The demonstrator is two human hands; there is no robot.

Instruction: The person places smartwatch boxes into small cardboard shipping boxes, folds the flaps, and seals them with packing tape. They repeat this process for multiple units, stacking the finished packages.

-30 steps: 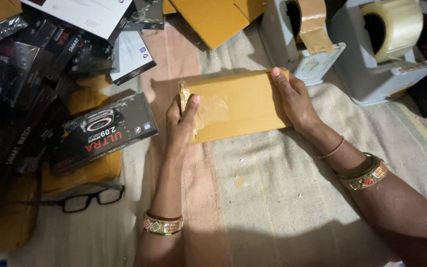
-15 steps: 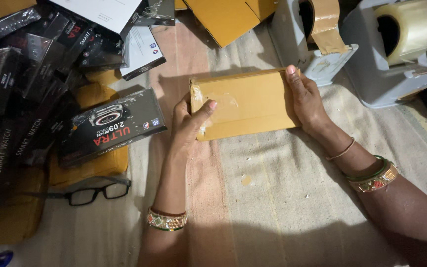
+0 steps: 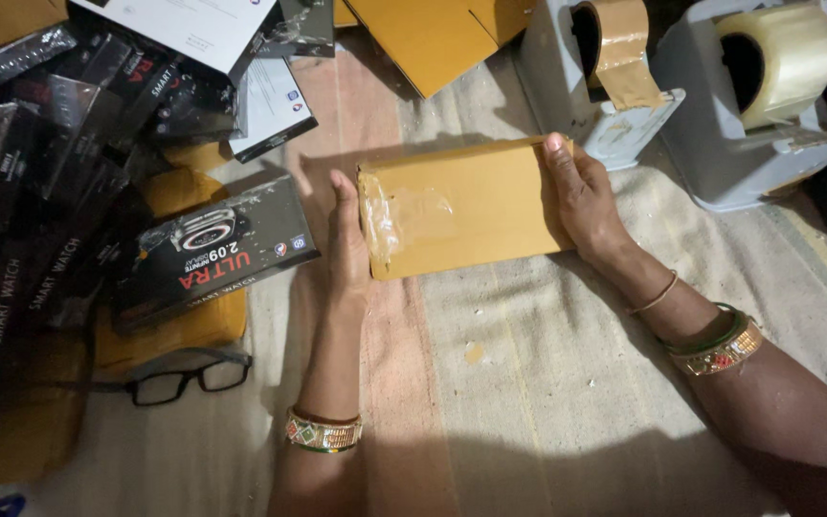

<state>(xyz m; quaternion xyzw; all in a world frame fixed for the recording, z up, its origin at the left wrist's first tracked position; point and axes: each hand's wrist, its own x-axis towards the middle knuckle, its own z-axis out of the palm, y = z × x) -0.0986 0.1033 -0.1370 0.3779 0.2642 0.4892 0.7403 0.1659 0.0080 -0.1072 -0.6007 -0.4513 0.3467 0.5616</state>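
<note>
On striped cloth, left hand (image 3: 348, 244) and right hand (image 3: 581, 201), both open, press tan parcel (image 3: 461, 211) ends.

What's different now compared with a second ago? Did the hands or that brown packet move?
The left hand came off the taped end of the brown packet and now lies flat against its left edge, fingers straight. The right hand still presses the packet's right end. The packet, the black boxes, the glasses and both tape dispensers kept their places.
</note>
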